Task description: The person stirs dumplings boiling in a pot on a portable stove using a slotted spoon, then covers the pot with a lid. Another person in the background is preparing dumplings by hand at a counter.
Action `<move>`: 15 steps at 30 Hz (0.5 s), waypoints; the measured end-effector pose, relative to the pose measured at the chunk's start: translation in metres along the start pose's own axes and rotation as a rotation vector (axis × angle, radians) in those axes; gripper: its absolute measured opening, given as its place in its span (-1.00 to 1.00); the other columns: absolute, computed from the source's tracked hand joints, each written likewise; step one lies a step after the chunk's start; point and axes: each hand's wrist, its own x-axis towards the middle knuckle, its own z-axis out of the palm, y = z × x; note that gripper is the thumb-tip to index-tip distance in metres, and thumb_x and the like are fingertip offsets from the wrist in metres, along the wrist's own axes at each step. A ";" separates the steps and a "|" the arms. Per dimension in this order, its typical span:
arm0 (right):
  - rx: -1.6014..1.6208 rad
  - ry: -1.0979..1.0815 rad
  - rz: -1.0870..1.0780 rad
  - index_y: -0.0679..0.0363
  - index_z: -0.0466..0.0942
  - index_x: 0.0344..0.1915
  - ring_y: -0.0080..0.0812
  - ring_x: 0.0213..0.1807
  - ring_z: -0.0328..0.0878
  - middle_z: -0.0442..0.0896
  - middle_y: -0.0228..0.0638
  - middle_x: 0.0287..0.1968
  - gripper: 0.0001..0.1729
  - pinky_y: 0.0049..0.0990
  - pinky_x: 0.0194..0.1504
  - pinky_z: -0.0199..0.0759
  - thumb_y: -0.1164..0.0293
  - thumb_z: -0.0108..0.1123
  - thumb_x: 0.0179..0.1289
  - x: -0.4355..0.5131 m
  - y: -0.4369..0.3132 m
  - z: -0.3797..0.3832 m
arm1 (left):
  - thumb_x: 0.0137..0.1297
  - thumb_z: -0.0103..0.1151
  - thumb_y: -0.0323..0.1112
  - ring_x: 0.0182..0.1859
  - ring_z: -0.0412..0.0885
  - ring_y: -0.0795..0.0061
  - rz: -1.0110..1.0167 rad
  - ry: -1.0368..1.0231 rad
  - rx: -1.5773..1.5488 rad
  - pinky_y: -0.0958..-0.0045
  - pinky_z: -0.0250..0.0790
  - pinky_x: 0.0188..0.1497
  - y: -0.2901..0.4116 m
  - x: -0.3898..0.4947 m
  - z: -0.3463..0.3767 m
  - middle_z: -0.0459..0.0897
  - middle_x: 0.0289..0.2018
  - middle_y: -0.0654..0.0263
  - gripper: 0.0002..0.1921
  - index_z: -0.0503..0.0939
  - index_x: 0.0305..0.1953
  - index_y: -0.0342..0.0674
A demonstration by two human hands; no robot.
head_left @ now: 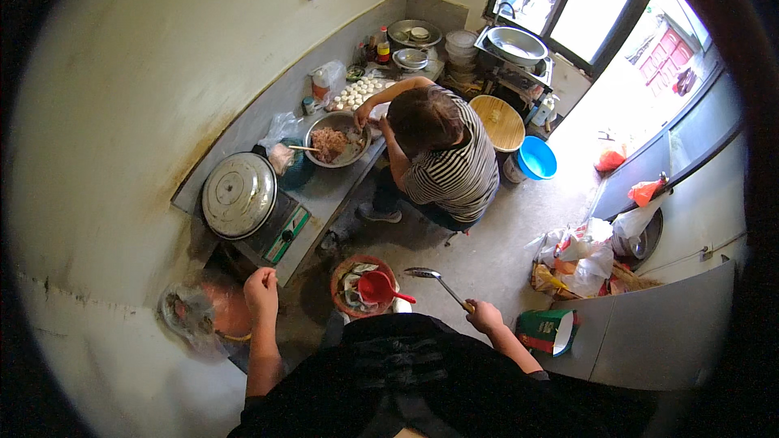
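Observation:
My right hand (485, 316) grips the yellowish handle of a metal skimmer (424, 272), whose head hangs over the floor. Near the front corner of the counter, my left hand (260, 292) is raised with its fingers curled and nothing visible in them. Beyond it, a large lidded metal pan (239, 194) sits on a gas stove (287, 234) with a green front panel. On the floor before me, a red plastic dipper (375, 287) rests in a reddish basin (336, 292) that also holds crumpled material.
A seated person in a striped shirt (453, 158) works over a metal bowl (316, 159) of minced filling (328, 145). Several dough pieces (359, 92) lie beyond. A blue bucket (538, 158) and a heap of plastic bags (581, 258) stand right, with a green bag (538, 330) nearer me.

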 end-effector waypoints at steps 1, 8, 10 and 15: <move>0.000 0.003 -0.017 -0.08 0.55 0.15 -0.02 0.00 0.64 0.70 -0.12 -0.04 -0.48 -0.11 -0.01 0.55 0.30 0.20 0.12 0.000 -0.007 -0.001 | 0.35 0.20 -0.45 -0.36 0.64 0.28 0.014 0.007 0.008 0.30 0.48 -0.26 -0.003 0.002 -0.002 0.69 -0.39 0.17 -0.92 0.66 -0.24 -0.31; -0.030 -0.015 -0.074 -0.11 0.52 0.22 -0.02 0.01 0.65 0.70 -0.13 -0.01 -0.43 -0.11 0.01 0.55 0.27 0.21 0.14 0.005 -0.047 -0.010 | 0.30 0.22 -0.45 -0.37 0.63 0.26 0.040 -0.005 -0.032 0.28 0.48 -0.27 -0.030 0.008 -0.010 0.67 -0.41 0.15 -0.92 0.65 -0.24 -0.32; -0.038 -0.025 -0.071 -0.11 0.51 0.23 -0.02 0.01 0.65 0.70 -0.13 0.00 -0.43 -0.11 0.01 0.55 0.26 0.21 0.15 0.006 -0.053 -0.011 | 0.28 0.23 -0.45 -0.37 0.63 0.25 0.041 0.009 -0.048 0.28 0.47 -0.28 -0.033 0.005 -0.014 0.67 -0.41 0.15 -0.92 0.65 -0.24 -0.31; -0.052 -0.033 -0.081 -0.12 0.52 0.23 -0.02 0.02 0.64 0.70 -0.13 0.01 -0.44 -0.12 0.02 0.54 0.25 0.21 0.17 0.007 -0.058 -0.010 | 0.24 0.25 -0.46 -0.37 0.62 0.20 0.032 -0.027 -0.021 0.26 0.46 -0.30 -0.049 -0.002 -0.016 0.66 -0.41 0.14 -0.94 0.65 -0.27 -0.28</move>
